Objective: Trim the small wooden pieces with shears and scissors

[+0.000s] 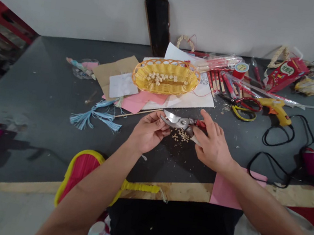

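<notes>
My right hand [212, 144] is closed around the handles of a pair of pruning shears [184, 122], with one red grip showing. The curved metal blades stand apart and point left toward my left hand [150, 130]. Between its pinched fingers my left hand has a thin wooden stick [130, 114], which sticks out to the left; whether the blades touch it is hard to see. Small cut wooden pieces [180, 135] lie scattered on the dark table under the shears. Behind the hands, a yellow woven basket [164, 91] contains pale flower-like pieces.
Left are a light blue tassel [96, 116] and pink paper [138, 100]. Right lie scissors [244, 107], a yellow glue gun [277, 110] with a black cord, and a red drink carton [287, 74]. A phone [158, 26] leans on the wall. A yellow-rimmed fan [81, 169] overhangs the front edge.
</notes>
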`<state>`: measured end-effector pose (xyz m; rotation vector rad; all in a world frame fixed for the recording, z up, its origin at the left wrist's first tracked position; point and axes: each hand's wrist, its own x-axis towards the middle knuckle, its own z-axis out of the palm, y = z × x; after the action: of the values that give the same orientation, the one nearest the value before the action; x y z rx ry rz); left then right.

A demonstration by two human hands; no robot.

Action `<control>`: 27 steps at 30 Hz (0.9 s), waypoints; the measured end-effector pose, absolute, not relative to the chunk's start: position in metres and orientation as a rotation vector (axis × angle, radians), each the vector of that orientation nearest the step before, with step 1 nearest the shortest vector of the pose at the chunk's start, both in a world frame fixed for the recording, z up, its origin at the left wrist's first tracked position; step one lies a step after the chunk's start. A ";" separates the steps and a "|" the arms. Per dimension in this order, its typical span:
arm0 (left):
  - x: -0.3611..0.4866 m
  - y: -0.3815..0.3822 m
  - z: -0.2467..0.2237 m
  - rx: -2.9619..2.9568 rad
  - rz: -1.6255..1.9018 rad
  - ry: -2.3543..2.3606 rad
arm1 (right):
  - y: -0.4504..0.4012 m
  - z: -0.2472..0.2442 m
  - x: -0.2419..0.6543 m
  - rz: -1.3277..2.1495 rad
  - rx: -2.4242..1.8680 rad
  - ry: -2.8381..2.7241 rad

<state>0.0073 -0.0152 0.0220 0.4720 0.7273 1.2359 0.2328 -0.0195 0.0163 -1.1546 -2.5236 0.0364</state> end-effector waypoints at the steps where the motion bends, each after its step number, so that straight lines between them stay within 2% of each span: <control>1: 0.008 -0.015 0.022 0.470 1.233 0.724 | -0.020 0.016 0.232 0.043 -1.152 -2.523; 18: 0.009 -0.016 0.021 0.533 1.206 0.731 | -0.016 0.005 0.233 0.240 -1.134 -2.391; 27: 0.010 -0.017 0.019 0.580 1.174 0.757 | -0.016 0.011 0.235 0.227 -1.302 -2.510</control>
<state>0.0103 -0.0167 0.0189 0.5804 0.7574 1.1742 0.2351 -0.0160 0.0111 -1.3018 -2.5097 0.2268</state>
